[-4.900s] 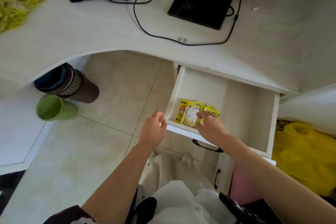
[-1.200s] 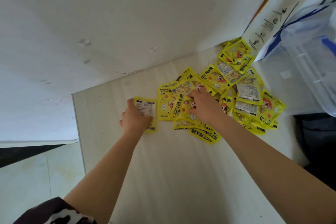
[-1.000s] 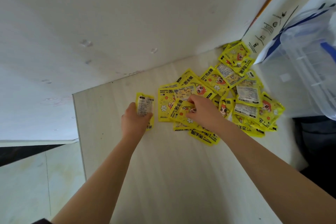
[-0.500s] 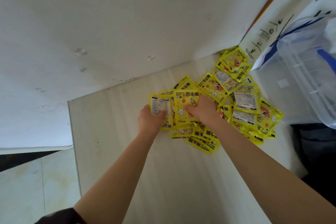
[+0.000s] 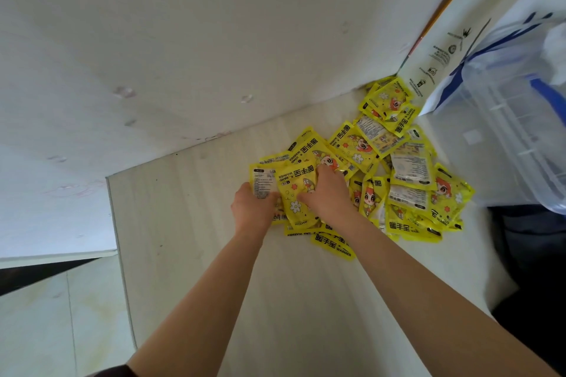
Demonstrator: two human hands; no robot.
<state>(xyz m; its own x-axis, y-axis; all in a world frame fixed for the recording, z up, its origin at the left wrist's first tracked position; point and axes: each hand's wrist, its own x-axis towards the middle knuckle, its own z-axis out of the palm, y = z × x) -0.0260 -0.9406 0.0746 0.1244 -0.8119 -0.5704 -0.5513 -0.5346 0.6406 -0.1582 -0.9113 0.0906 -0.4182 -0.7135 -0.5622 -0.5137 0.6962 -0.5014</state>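
A heap of several yellow hand-warmer packets [image 5: 410, 168] lies on the pale wooden desk [image 5: 190, 239] against the white wall. My left hand [image 5: 252, 208] grips a packet showing its white printed back [image 5: 263, 182]. My right hand [image 5: 327, 193] pinches a yellow packet with a flower print [image 5: 295, 193] and holds it against the one in my left hand. Both hands meet at the left edge of the heap.
A white paper bag with printed text [image 5: 444, 40] stands at the back right corner. A clear plastic bin with blue handle [image 5: 526, 119] sits to the right of the heap. The desk's left edge drops to a tiled floor [image 5: 61, 324].
Over the last second my left hand lifted its packet and carried it right to the heap. My right hand picked up a packet and brought it beside the left one.
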